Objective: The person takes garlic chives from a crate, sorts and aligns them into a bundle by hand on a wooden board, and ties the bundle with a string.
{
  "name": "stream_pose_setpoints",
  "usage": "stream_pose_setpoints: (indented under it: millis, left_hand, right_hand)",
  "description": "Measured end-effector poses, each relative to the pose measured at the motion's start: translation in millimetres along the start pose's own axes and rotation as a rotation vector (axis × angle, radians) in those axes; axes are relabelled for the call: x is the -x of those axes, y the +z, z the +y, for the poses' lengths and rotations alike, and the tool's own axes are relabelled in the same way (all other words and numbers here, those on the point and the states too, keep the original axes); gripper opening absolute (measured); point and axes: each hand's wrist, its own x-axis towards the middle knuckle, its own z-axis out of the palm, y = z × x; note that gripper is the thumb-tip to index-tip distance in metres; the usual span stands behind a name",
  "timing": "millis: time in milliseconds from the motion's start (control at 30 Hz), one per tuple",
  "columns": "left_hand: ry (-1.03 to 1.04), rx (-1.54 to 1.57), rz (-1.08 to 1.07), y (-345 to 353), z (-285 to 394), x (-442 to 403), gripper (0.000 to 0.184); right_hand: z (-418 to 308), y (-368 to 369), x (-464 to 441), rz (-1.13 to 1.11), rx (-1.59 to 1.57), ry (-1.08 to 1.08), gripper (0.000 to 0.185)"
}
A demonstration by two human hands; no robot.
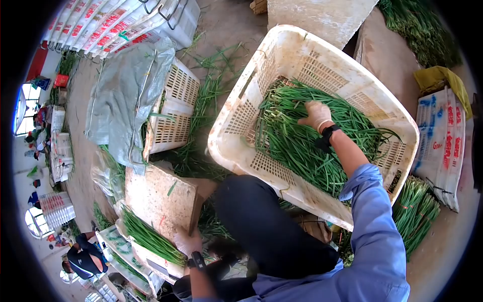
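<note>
My right hand, in a pale glove with a dark band at the wrist, reaches into a large cream plastic basket. It rests on the loose green stalks heaped inside, its thumb apart from the fingers; nothing is clearly gripped. Low on the left, my left hand, also gloved, is at the edge of a stained board, beside the end of a bundle of green stalks. The fingers of that hand are partly hidden and blurred.
A smaller crate under a grey sheet stands left of the basket. Stacked white crates are at the upper left. Tied green bundles lie at the right. A person is at the lower left. Stalks litter the floor.
</note>
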Motion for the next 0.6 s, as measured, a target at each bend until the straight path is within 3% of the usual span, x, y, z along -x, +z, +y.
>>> stream_pose_setpoints:
  millis: [100, 267, 367, 433, 500, 600]
  left_hand:
    - [0.069, 0.05, 0.093, -1.0, 3.6, -8.9, 0.06]
    - [0.065, 0.085, 0.085, 13.7, -11.2, -2.8, 0.061]
    - [0.112, 0.08, 0.153, 15.2, -12.3, -0.2, 0.056]
    - [0.104, 0.053, 0.142, 18.0, -11.9, -2.2, 0.056]
    - [0.083, 0.037, 0.127, 17.7, -12.9, -3.4, 0.056]
    - [0.07, 0.041, 0.105, 12.0, -3.9, -2.6, 0.057]
  right_hand:
    - [10.2, 5.3, -23.1, 0.311, 0.033, -0.005, 0.109]
    - [19.3, 42.8, -44.5, 0.341, 0.102, -0.015, 0.117]
    - [-5.8, 26.6, -44.1, 0.013, 0.071, 0.109, 0.097]
    - [-13.2, 52.0, -47.5, 0.17, 0.042, 0.039, 0.03]
    - [-29.9, 67.5, -32.9, 0.265, 0.1, -0.037, 0.02]
    - [-47.7, 69.6, 4.6, 0.21, -0.085, -0.104, 0.024]
